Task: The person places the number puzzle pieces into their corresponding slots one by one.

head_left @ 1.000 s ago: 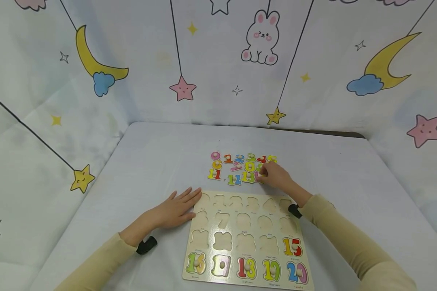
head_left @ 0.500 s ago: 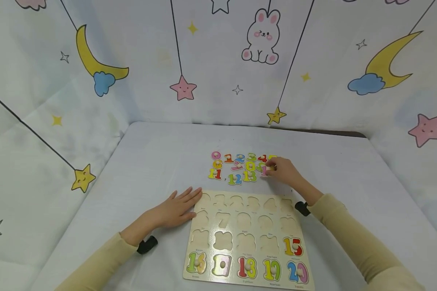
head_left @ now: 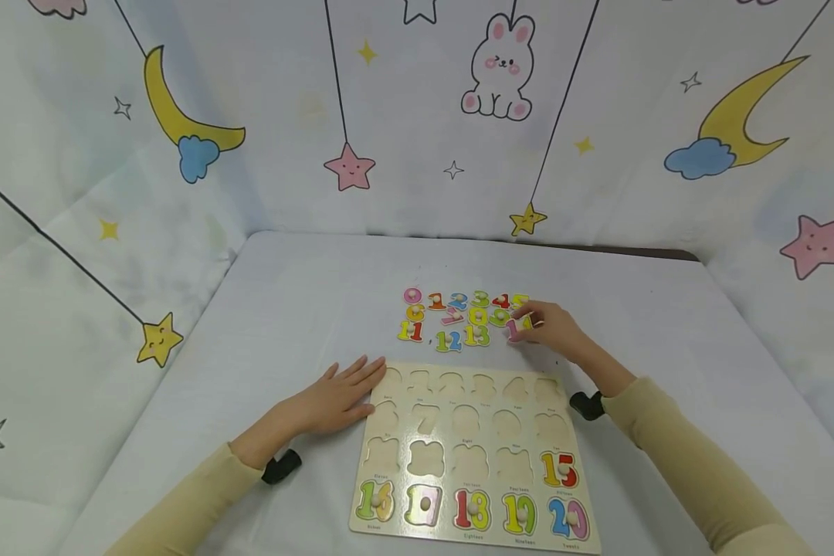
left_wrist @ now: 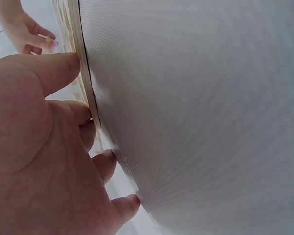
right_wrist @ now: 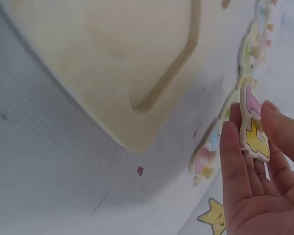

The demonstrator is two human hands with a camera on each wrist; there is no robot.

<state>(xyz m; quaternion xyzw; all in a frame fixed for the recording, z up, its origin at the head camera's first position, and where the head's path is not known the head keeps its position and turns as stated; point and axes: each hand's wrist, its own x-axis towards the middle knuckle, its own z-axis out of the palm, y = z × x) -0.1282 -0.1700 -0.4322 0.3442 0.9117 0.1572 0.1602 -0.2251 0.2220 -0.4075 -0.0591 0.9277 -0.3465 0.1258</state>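
My right hand pinches a wooden number 14 puzzle piece, pink and yellow, between thumb and fingers. It is at the right end of the loose number pieces, beside the green 9. In the right wrist view the 14 is tilted on edge, thumb against its printed face. My left hand rests with straight fingers at the upper left edge of the wooden puzzle board. In the left wrist view its fingertips touch the board's side. Pieces 15 to 20 sit in the board's lower slots; the upper slots are bare.
Loose knobbed pieces lie in rows behind the board, among them a pink 0, an 11, a 12 and a 13. White cloth covers the table. A printed curtain stands behind and at the sides.
My right hand has drawn the 14 to the right, away from the 13 and the other loose pieces. The left hand has stayed at the board's edge.
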